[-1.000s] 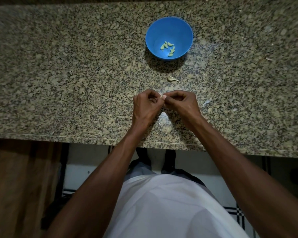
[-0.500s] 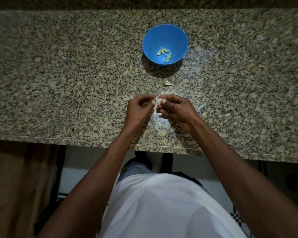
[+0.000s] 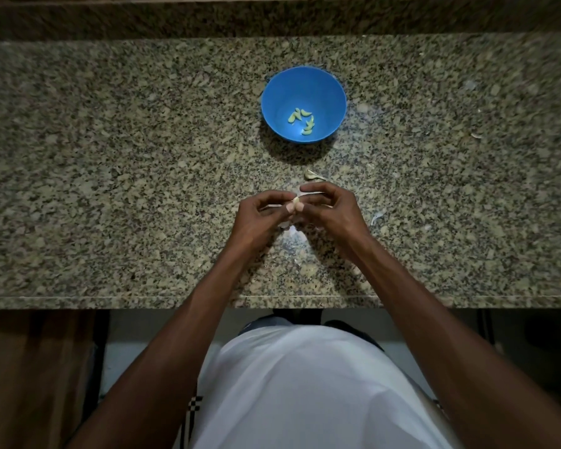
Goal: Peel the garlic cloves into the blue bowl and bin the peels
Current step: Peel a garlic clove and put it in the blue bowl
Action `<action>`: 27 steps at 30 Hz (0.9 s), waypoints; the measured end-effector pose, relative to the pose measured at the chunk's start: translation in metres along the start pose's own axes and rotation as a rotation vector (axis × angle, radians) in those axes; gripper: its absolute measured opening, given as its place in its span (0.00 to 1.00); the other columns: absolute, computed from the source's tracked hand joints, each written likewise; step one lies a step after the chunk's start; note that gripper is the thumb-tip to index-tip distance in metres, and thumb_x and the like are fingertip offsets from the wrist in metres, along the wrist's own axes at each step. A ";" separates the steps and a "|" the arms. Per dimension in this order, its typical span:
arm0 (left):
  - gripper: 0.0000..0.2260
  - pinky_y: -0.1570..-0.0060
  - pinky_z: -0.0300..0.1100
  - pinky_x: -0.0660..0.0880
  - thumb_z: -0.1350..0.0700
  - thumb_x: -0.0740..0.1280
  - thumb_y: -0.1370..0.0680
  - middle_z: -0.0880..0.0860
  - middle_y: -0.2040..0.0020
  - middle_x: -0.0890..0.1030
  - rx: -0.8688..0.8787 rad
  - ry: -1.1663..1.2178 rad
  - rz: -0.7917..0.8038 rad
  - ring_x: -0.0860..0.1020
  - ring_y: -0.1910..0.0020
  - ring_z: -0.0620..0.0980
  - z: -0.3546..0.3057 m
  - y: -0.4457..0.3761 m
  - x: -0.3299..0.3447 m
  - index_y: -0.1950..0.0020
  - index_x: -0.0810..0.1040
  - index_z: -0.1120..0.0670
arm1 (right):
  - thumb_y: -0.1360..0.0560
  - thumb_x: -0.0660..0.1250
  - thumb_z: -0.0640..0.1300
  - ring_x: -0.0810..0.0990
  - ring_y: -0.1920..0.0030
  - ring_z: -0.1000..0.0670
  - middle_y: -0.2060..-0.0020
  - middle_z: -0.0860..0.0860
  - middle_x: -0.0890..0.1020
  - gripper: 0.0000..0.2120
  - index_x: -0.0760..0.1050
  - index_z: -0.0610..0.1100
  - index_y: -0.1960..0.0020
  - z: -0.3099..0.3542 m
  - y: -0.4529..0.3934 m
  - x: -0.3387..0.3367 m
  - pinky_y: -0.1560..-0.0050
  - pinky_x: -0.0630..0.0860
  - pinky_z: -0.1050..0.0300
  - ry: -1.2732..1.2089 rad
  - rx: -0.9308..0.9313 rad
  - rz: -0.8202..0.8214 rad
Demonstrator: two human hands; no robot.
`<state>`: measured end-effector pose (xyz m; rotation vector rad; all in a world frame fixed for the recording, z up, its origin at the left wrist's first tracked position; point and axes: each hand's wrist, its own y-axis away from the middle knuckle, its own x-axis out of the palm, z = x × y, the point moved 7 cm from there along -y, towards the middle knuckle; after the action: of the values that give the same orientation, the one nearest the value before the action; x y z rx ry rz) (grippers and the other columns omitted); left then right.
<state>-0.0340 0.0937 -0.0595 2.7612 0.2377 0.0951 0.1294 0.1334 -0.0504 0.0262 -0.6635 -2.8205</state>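
Observation:
A blue bowl stands on the speckled granite counter and holds several peeled pale-green garlic cloves. Nearer to me, my left hand and my right hand meet fingertip to fingertip over the counter. Together they pinch one small garlic clove, mostly hidden by my fingers. Another unpeeled clove lies on the counter between my hands and the bowl.
Thin white peel scraps lie under my hands and to the right. A small scrap sits far right. The counter's front edge runs just below my forearms. No bin is in view.
My head has tilted, so the bowl and counter sit lower in view. My fingers have spread somewhat while both hands keep pinching the clove. Bowl and loose clove stay put.

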 end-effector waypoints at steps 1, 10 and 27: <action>0.09 0.54 0.39 0.82 0.60 0.76 0.23 0.52 0.51 0.88 -0.018 0.007 0.027 0.87 0.52 0.50 0.000 -0.001 0.001 0.44 0.85 0.59 | 0.25 0.77 0.34 0.88 0.56 0.48 0.52 0.38 0.87 0.13 0.82 0.34 0.41 0.001 -0.001 -0.001 0.59 0.83 0.58 0.025 -0.011 0.001; 0.06 0.47 0.50 0.84 0.60 0.75 0.23 0.59 0.51 0.87 -0.091 -0.018 0.180 0.86 0.50 0.58 0.006 -0.014 -0.009 0.47 0.85 0.60 | 0.23 0.75 0.36 0.88 0.58 0.45 0.56 0.41 0.88 0.07 0.85 0.35 0.46 0.004 -0.004 0.004 0.56 0.84 0.55 0.228 -0.051 0.092; 0.01 0.50 0.47 0.79 0.59 0.71 0.21 0.49 0.54 0.84 -0.042 -0.244 0.291 0.82 0.52 0.47 0.004 -0.011 0.000 0.50 0.81 0.55 | 0.23 0.76 0.40 0.88 0.54 0.41 0.57 0.44 0.89 0.07 0.87 0.39 0.47 0.007 -0.004 0.001 0.49 0.84 0.47 0.380 -0.090 0.230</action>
<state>-0.0354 0.1021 -0.0670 2.7126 -0.2276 -0.1604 0.1273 0.1395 -0.0453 0.4287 -0.4212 -2.5199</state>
